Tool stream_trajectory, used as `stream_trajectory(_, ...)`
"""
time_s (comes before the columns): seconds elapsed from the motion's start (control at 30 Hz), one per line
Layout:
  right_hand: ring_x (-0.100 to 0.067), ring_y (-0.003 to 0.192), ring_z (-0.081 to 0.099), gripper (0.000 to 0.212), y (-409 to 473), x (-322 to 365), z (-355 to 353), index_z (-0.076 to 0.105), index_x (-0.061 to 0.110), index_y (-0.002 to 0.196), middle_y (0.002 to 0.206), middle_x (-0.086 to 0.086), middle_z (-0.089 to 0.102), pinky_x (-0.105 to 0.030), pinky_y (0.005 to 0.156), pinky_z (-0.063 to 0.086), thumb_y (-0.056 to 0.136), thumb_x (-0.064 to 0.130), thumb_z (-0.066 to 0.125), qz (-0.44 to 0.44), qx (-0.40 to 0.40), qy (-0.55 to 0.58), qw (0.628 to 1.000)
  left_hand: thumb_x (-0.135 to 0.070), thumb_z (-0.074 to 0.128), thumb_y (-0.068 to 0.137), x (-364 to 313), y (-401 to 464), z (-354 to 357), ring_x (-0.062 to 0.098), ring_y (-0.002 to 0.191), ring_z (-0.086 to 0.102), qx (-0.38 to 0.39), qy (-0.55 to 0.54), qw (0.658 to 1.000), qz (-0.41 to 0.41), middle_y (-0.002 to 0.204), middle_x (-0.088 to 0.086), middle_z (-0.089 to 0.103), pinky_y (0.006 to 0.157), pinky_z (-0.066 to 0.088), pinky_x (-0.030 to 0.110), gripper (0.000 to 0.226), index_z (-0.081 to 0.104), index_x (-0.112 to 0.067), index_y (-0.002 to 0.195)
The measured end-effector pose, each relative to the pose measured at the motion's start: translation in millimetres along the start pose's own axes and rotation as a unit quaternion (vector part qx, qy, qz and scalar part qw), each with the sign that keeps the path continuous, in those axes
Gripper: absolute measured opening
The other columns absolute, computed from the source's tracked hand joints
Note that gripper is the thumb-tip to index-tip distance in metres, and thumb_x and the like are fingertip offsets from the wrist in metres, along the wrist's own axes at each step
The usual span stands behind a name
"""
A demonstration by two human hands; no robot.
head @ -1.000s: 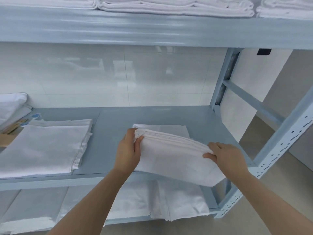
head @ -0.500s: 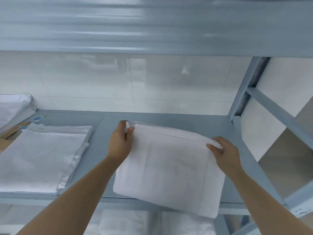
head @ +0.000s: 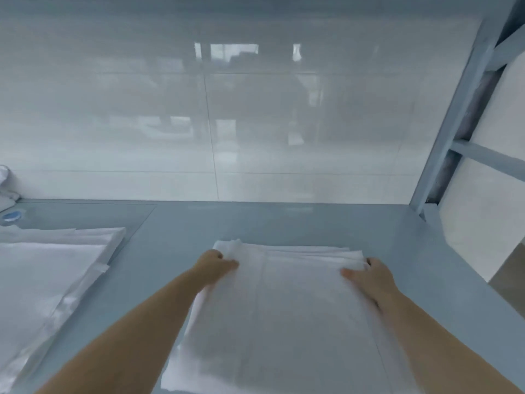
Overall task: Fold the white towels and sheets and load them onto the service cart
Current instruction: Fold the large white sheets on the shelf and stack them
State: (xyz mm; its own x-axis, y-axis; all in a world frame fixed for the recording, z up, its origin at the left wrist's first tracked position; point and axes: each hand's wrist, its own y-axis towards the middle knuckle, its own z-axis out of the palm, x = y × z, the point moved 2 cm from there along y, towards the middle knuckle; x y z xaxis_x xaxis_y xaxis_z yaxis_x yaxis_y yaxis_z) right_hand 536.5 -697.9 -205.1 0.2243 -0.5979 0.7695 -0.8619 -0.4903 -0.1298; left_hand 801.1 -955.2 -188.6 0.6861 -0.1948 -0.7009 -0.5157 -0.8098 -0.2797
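A folded white towel (head: pixel 287 314) lies flat on the grey-blue shelf (head: pixel 255 223), on top of other folded white linen whose layered edges show at its far end. My left hand (head: pixel 216 265) grips the towel's far left corner, thumb on top. My right hand (head: pixel 369 275) holds the far right corner, thumb lying on the cloth and fingers curled round the edge. Both forearms reach in from the bottom of the frame.
A second stack of folded white sheets (head: pixel 48 274) sits on the shelf at the left. More white linen (head: pixel 5 180) and a small blue disc (head: pixel 12 216) are at the far left. The rack's upright post (head: pixel 454 123) stands at the right; a glossy white wall (head: pixel 255 123) backs the shelf.
The towel went from held tilted above the shelf to lying flat on the linen stack, pushed further in. The camera moved closer and lower under the upper shelf.
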Motion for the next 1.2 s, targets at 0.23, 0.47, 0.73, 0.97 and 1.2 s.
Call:
stream_trajectory(0.23,-0.020,0.065,0.051,0.025,4.5,12.1,-11.4,0.051,0.012,0.071,0.067,-0.001,0.054,-0.025,0.054,0.033,0.083,0.020,0.072,-0.122,-0.023,-0.034,0.992,-0.030,0.059,0.094,-3.3,1.0,-15.7,0.020,0.101,0.064,0.053,-0.036,0.993,0.095,0.109,0.000,0.066,0.093,0.051,0.039,0.023,0.060,-0.023,0.116)
stream_trajectory(0.47,-0.026,0.094,0.055,0.015,19.2,24.1,13.8,0.051,0.010,0.097,0.093,-0.005,0.058,-0.031,0.072,0.033,0.095,0.024,0.057,-0.121,-0.008,-0.074,0.990,-0.019,0.055,0.097,18.6,-3.0,-18.3,0.031,0.101,0.065,0.022,-0.191,0.980,0.057,0.112,0.014,0.067,0.092,0.052,0.048,0.024,0.059,-0.009,0.119)
stream_trajectory(0.73,-0.038,0.098,0.057,0.025,38.6,40.9,40.7,0.048,0.007,0.115,0.101,-0.022,0.060,-0.037,0.076,0.040,0.099,0.026,0.046,-0.092,-0.046,-0.179,0.978,-0.029,0.056,0.095,25.9,23.4,-20.4,0.026,0.082,0.058,-0.041,-0.037,0.997,0.044,0.091,0.007,0.062,0.067,0.044,0.031,0.021,0.057,-0.008,0.092)
stream_trajectory(0.97,-0.027,0.085,0.051,0.018,42.2,43.1,31.7,0.056,0.007,0.102,0.103,-0.017,0.062,-0.032,0.073,0.036,0.096,0.024,0.053,-0.037,-0.075,-0.054,0.995,-0.031,0.058,0.094,24.7,33.0,-21.4,0.022,0.068,0.048,-0.061,-0.091,0.993,0.053,0.074,0.005,0.052,0.057,0.035,0.029,0.029,0.049,-0.009,0.078)
stream_trajectory(1.2,-0.034,0.101,0.058,0.029,36.6,36.1,28.4,0.062,-0.001,0.110,0.113,-0.021,0.064,-0.032,0.079,0.037,0.094,0.023,0.055,-0.020,-0.079,-0.090,0.993,-0.034,0.060,0.092,27.9,41.7,-13.7,0.019,0.068,0.055,-0.043,-0.044,0.998,0.023,0.075,0.001,0.059,0.055,0.039,0.027,0.026,0.056,-0.012,0.079)
